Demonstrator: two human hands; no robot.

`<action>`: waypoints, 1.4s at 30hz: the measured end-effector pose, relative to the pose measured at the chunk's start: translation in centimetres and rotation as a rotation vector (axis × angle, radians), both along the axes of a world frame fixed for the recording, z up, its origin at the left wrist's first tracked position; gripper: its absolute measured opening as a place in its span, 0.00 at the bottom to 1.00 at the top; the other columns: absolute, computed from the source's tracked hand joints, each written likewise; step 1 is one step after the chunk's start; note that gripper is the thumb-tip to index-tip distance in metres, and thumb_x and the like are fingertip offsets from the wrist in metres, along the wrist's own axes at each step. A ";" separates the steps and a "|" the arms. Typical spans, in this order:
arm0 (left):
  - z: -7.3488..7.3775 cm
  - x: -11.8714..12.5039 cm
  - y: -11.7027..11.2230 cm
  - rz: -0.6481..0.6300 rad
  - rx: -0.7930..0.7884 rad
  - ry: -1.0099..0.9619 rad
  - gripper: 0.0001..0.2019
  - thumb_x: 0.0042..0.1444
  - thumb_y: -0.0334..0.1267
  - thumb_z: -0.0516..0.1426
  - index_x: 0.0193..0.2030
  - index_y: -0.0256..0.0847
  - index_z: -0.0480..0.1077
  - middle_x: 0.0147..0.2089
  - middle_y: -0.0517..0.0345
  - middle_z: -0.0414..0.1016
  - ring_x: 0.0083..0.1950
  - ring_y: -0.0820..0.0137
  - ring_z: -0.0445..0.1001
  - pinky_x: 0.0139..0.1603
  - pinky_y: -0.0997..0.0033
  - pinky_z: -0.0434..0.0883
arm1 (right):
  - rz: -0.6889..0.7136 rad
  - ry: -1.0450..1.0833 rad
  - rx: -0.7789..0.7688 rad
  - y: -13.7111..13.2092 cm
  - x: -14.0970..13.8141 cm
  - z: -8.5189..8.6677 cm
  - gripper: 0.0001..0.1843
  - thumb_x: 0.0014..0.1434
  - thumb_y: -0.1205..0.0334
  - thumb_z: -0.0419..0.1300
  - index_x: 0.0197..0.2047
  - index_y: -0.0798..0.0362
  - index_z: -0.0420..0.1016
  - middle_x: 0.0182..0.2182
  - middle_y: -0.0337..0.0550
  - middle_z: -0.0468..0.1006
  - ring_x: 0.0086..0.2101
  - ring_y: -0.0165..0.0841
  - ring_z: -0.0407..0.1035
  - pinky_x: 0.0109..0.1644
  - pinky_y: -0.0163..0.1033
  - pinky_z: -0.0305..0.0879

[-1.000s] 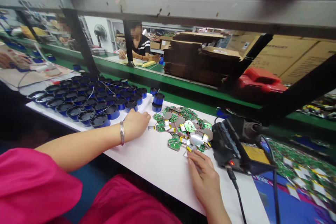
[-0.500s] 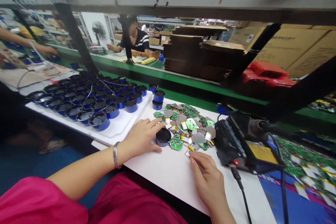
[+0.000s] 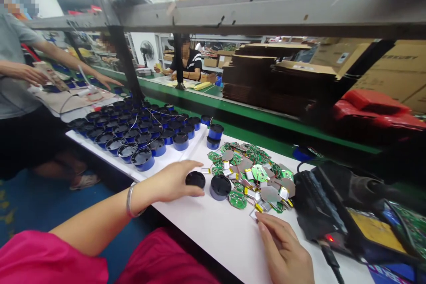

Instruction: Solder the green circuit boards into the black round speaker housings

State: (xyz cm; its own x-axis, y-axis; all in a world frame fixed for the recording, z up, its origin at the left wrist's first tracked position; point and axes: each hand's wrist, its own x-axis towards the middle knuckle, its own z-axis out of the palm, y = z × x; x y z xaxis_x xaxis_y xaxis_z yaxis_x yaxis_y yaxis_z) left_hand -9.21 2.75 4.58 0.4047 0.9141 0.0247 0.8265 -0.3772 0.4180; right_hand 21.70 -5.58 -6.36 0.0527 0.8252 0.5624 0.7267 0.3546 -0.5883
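Note:
My left hand [image 3: 171,182] curves around a black-topped round blue housing [image 3: 195,179], with the thumb along its near side and the fingers on its far side. Right of it a second round housing [image 3: 220,186] stands on the white tabletop [image 3: 206,219]. My right hand [image 3: 282,246] pinches a small flat silver battery [image 3: 254,216] at the near edge of the pile. That pile holds round green circuit boards [image 3: 237,199], grey discs [image 3: 270,194] and small silver batteries with yellow tape [image 3: 251,193].
A white foam tray [image 3: 173,156] full of blue housings with loose wires lies left. Two stacked housings [image 3: 214,135] stand behind the pile. A black soldering station [image 3: 319,204] sits right. A shelf beam [image 3: 233,20] crosses above. Co-workers [image 3: 20,75] work at left and beyond.
The view has turned left and up, so things sit lower and further right. My left hand has drawn back leftward from the first housing; another housing now shows within its fingers. My right hand keeps its pinch.

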 end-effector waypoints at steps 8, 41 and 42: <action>2.1 -3.4 7.6 0.427 0.246 0.410 0.42 0.46 0.68 0.60 0.58 0.35 0.66 0.58 0.35 0.68 0.59 0.44 0.65 0.57 0.49 0.65 | -0.012 -0.036 0.022 0.2 0.0 0.1 0.12 0.64 0.52 0.57 0.40 0.45 0.81 0.39 0.40 0.82 0.39 0.34 0.79 0.46 0.37 0.77; 3.1 -2.3 8.8 -0.102 0.399 -0.046 0.40 0.45 0.66 0.63 0.59 0.44 0.65 0.53 0.49 0.70 0.55 0.54 0.71 0.59 0.50 0.64 | 0.002 0.105 -0.018 -0.1 -0.8 0.3 0.08 0.64 0.58 0.58 0.40 0.46 0.80 0.38 0.42 0.81 0.40 0.34 0.77 0.46 0.40 0.76; 3.3 -1.9 8.0 -0.120 0.415 -0.014 0.39 0.45 0.66 0.63 0.59 0.45 0.65 0.52 0.50 0.71 0.55 0.54 0.71 0.61 0.45 0.60 | 0.001 0.110 -0.017 -0.1 -0.9 0.3 0.08 0.64 0.58 0.58 0.40 0.46 0.80 0.38 0.42 0.81 0.40 0.34 0.77 0.46 0.40 0.76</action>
